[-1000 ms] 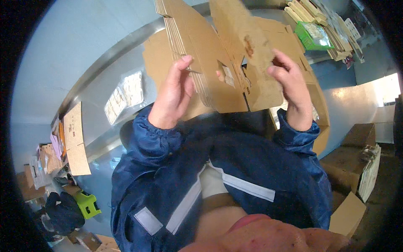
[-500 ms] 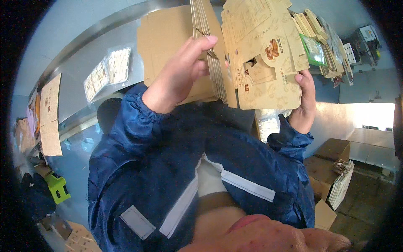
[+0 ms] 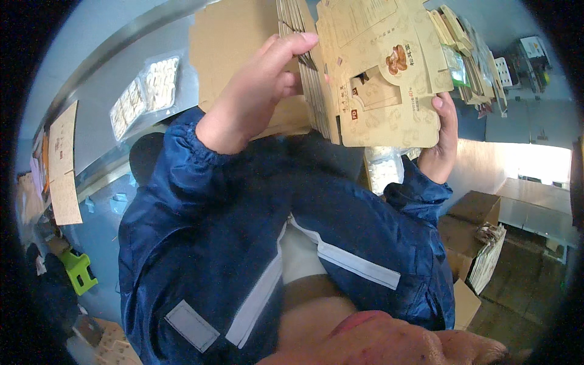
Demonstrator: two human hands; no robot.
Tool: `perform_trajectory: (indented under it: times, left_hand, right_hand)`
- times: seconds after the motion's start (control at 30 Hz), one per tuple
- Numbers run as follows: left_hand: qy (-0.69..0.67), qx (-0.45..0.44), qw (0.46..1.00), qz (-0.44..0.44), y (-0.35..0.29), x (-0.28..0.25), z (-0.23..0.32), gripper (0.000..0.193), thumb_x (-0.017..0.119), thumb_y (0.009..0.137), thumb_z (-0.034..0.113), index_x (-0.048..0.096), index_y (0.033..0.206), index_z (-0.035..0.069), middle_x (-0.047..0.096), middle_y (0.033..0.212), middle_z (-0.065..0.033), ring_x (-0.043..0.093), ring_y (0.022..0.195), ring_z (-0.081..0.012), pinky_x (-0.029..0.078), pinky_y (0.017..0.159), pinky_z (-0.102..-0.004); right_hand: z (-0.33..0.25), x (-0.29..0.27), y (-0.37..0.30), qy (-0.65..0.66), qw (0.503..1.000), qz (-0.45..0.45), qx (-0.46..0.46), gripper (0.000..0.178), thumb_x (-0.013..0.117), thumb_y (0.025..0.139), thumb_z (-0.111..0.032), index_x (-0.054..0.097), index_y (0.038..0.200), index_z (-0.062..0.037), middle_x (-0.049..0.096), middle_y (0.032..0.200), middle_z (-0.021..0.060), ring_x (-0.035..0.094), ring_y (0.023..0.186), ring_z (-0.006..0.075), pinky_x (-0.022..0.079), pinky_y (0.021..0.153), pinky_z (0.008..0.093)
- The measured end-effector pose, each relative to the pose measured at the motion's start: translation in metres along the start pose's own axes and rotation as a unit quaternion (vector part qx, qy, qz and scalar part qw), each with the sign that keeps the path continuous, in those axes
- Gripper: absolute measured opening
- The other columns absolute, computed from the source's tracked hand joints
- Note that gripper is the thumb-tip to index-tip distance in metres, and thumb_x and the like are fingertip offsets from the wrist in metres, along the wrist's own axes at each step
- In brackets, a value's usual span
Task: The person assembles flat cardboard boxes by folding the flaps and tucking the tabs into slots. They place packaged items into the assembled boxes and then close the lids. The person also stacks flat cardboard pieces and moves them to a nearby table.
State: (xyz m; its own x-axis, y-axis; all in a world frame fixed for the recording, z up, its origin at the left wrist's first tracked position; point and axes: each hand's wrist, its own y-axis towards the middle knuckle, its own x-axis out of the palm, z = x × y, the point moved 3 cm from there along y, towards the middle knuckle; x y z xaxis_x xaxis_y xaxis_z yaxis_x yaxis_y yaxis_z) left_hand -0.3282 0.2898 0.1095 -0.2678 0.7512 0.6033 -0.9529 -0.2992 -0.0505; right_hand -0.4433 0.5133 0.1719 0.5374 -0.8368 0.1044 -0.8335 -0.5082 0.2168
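My left hand [image 3: 252, 91] is closed around a bundle of flat folded cartons [image 3: 315, 100], its thumb across their upper edges. A thin dark band crosses the bundle close to the thumb. Facing up beside it is a beige printed carton [image 3: 380, 118] with a brown picture and a cut-out window. My right hand [image 3: 445, 137] grips this carton's right edge, thumb on the front and the other fingers mostly hidden behind. Beyond my left hand lies a plain brown cardboard sheet [image 3: 228, 45].
Clear packs of white pieces [image 3: 161, 85] lie on the metal table [image 3: 109, 79] at left. Stacked flat cartons [image 3: 471, 61] stand at the far right. Brown boxes [image 3: 465, 234] are on the floor at right, a green stool [image 3: 79, 274] at lower left.
The whole picture has shifted slightly up and left, hands and cartons with it. Both hands keep their hold.
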Motion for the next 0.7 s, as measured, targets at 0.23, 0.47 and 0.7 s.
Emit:
perform_trajectory:
  times: [0.23,0.47,0.7]
  left_hand:
    - [-0.006,0.002,1.0,-0.004,-0.002,0.004,0.004,0.042,0.056,0.1,0.034,0.052,0.128,0.002,0.061,0.118,-0.009,0.068,0.101,-0.021,0.052,0.089,-0.0365]
    - [0.033,-0.001,0.999,-0.004,-0.004,0.007,0.01,0.043,0.056,0.099,0.034,0.052,0.128,0.002,0.064,0.116,-0.0102,0.069,0.099,-0.0215,0.052,0.089,-0.0355]
    - [0.011,0.006,1.0,-0.002,-0.004,0.002,0.003,0.045,0.056,0.1,0.036,0.053,0.129,0.002,0.066,0.115,-0.0099,0.069,0.1,-0.0204,0.052,0.088,-0.0346]
  right_hand:
    - [0.012,-0.021,0.012,0.016,0.998,-0.028,0.06,0.061,0.055,0.091,-0.034,0.049,0.138,0.0049,0.058,0.133,0.0157,0.057,0.122,0.0223,0.044,0.104,0.0323]
    - [0.012,-0.02,0.008,0.014,0.998,-0.042,0.036,0.061,0.057,0.091,-0.031,0.048,0.139,0.0047,0.057,0.134,0.0164,0.058,0.121,0.0237,0.045,0.104,0.0332]
    - [0.032,-0.039,0.036,-0.014,0.989,-0.104,0.101,0.07,0.07,0.08,-0.024,0.048,0.14,0.0054,0.061,0.126,0.014,0.062,0.112,0.0245,0.05,0.096,0.0346]
